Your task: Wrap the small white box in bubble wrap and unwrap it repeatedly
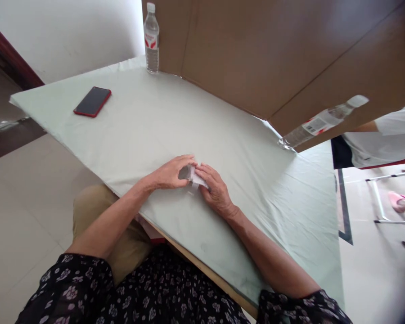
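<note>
A small white packet (199, 179) is between my two hands, just above or on the pale green cloth near the table's front edge. A thin, clear or whitish flap (195, 187) sticks out from its lower side. My right hand (217, 191) is closed around the packet's right side, with the fingers lying over its top. Curved into a C, my left hand (172, 173) has its thumb and fingertips at the packet's left end. The fingers hide much of the packet, so its exact kind does not show.
The cloth-covered table (138, 126) carries a red-edged phone (93, 101) at the left. One water bottle (151, 42) stands at the back, another bottle (319, 123) at the right. Both are beside a tall brown cardboard panel (256, 54). A person in a white sleeve (396, 121) is beyond it.
</note>
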{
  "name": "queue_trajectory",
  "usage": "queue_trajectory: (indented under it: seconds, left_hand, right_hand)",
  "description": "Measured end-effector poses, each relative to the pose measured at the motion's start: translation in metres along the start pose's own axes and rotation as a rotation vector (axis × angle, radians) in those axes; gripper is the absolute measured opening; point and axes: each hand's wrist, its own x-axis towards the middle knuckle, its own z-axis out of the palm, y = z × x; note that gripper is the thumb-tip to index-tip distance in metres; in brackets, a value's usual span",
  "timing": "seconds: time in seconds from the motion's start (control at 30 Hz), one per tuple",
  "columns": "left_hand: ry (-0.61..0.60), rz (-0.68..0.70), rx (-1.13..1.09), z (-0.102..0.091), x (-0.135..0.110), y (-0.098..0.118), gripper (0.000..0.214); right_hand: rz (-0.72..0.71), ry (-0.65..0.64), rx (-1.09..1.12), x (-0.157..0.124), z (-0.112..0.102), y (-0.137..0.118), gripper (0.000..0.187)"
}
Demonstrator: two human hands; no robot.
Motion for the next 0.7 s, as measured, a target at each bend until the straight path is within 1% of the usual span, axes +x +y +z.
queue_trajectory:
  seconds: [0.13, 0.2, 0.27, 0.37, 0.4, 0.47, 0.53, 0.6, 0.63, 0.7]
  left_hand:
    - [0.107, 0.032, 0.005, 0.011, 0.002, 0.0, 0.051]
    - [0.152, -0.001, -0.051, 0.014, 0.005, 0.004, 0.045]
    - [0.162, -0.091, -0.135, 0.013, 0.007, 0.01, 0.036]
    - [0.101, -0.271, -0.279, 0.008, 0.008, 0.018, 0.027]
    - [0.078, -0.323, -0.31, 0.006, 0.009, 0.02, 0.026]
    - [0.059, -0.395, -0.335, 0.003, 0.009, 0.022, 0.027]
    - [0.064, -0.437, -0.334, 0.002, 0.009, 0.022, 0.028]
    - [0.071, -0.455, -0.337, 0.002, 0.009, 0.021, 0.03]
    - [0.08, -0.46, -0.339, 0.003, 0.01, 0.02, 0.031]
    - [0.115, -0.461, -0.354, 0.003, 0.01, 0.019, 0.035]
  right_hand:
    - [0.035, 0.025, 0.095, 0.01, -0.007, 0.003, 0.044]
    - [0.096, 0.015, 0.197, 0.018, -0.014, 0.001, 0.039]
    - [0.212, -0.027, 0.321, 0.027, -0.021, -0.002, 0.031]
    - [0.413, -0.091, 0.485, 0.038, -0.027, -0.006, 0.025]
    - [0.463, -0.099, 0.533, 0.04, -0.027, -0.006, 0.028]
    - [0.526, -0.101, 0.627, 0.041, -0.026, -0.005, 0.041]
    - [0.553, -0.107, 0.697, 0.04, -0.023, -0.003, 0.063]
    - [0.546, -0.118, 0.714, 0.037, -0.019, 0.0, 0.083]
    - [0.539, -0.113, 0.707, 0.036, -0.017, 0.001, 0.089]
    - [0.541, -0.08, 0.692, 0.035, -0.014, 0.003, 0.093]
